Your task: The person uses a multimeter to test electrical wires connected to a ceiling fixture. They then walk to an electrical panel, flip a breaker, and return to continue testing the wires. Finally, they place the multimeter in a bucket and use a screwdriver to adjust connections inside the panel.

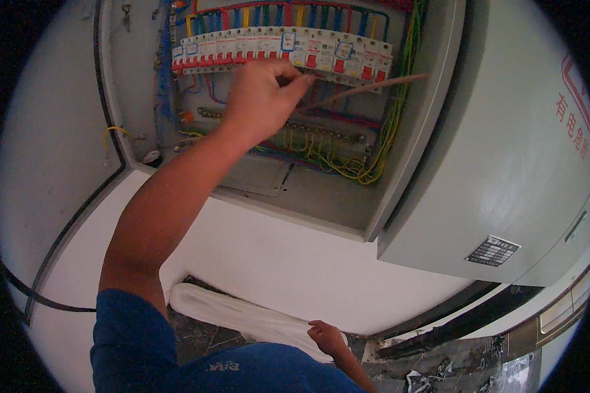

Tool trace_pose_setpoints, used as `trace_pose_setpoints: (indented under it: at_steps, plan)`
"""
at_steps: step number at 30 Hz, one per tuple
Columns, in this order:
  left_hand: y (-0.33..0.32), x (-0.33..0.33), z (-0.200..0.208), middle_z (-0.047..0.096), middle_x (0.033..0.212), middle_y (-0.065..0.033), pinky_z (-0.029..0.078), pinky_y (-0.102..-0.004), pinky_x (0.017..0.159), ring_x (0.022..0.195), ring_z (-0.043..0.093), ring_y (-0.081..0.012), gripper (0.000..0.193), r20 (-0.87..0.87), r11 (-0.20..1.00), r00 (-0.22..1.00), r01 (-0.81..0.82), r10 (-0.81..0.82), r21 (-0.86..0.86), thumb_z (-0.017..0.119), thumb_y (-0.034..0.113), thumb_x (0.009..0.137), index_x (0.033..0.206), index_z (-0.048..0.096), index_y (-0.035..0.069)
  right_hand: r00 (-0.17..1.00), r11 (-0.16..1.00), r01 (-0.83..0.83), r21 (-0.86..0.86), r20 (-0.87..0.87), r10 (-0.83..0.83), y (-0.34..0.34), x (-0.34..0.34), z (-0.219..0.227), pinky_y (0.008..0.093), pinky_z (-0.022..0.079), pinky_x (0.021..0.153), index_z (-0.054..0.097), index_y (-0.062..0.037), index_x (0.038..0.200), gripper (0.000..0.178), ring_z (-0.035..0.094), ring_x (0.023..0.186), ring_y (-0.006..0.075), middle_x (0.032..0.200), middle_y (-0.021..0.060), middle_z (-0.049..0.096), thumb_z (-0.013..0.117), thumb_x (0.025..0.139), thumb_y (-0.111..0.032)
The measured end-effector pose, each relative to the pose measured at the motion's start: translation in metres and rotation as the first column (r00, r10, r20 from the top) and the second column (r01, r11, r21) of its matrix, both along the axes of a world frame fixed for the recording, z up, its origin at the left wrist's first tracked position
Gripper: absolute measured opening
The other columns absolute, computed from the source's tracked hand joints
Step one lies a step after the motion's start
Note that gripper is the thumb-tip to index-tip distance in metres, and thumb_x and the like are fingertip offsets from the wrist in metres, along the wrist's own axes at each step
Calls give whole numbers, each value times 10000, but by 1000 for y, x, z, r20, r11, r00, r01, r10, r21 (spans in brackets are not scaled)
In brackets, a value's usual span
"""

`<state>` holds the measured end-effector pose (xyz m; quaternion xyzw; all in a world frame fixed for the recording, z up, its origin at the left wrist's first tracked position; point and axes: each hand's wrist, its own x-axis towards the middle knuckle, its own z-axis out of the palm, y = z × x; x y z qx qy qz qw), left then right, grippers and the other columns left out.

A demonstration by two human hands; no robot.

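Observation:
My left hand (265,95) reaches up into an open grey electrical cabinet, thumb and fingers pinched together just under a row of white circuit breakers (262,47) with red levers. What lies between the fingertips is too small and dark to make out. A thin brownish strip (387,83) slants from near those fingertips toward the cabinet's right wall; whether the hand holds it I cannot tell. Low down, well away from the cabinet, my right hand (329,338) hangs with loosely curled fingers and nothing visible in it.
Yellow-green wires (367,171) loop below the breakers, beside a terminal bar (334,136). Blue wires (164,98) run down the left. The grey cabinet door (498,164) stands open at right. A long white wrapped bundle (223,308) lies on the dark floor.

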<state>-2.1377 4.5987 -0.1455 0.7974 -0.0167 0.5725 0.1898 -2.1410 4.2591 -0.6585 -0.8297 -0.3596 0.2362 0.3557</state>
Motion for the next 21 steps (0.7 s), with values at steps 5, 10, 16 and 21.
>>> trace_pose_setpoints:
  at_steps: [5, 10, 16, 21]
  plan:
    - [-2, 1, -5, 714, 701, -123, 506, -350, 592, 620, 665, -176, 243, 18, 1000, 1000, 15, -14, -21, 763, 236, 917, 852, 758, 2, 1000, 1000, -13, 28, -21, 14, -3, -5, 3, 411, 580, 882, 686, -80, 1267, 413, 741, 980, 308, 1073, 155, 767, 682, 947, -341]
    - [0, 1, -9, 710, 693, -113, 501, -369, 574, 612, 669, -178, 252, 36, 997, 998, 54, -52, -59, 755, 247, 931, 838, 748, 12, 998, 997, -59, -41, 0, 59, -1, -6, -1, 427, 578, 875, 675, -71, 1239, 349, 726, 998, 311, 1101, 159, 748, 669, 971, -294]
    - [-1, 0, -7, 711, 739, -172, 533, -416, 605, 656, 703, -345, 178, 65, 988, 996, -62, 53, 141, 763, 219, 881, 843, 773, 46, 999, 999, -42, 7, 28, 42, 1, -4, -6, 418, 576, 879, 689, -78, 1257, 410, 736, 992, 317, 1049, 153, 768, 680, 945, -343]
    - [-3, -1, -10, 715, 771, -185, 535, -446, 632, 684, 699, -368, 231, 78, 953, 986, -165, 150, 253, 743, 271, 913, 880, 760, 42, 984, 989, -129, 72, 134, 118, -8, -1, -16, 409, 576, 880, 694, -76, 1257, 415, 737, 993, 312, 1054, 161, 766, 691, 939, -343]
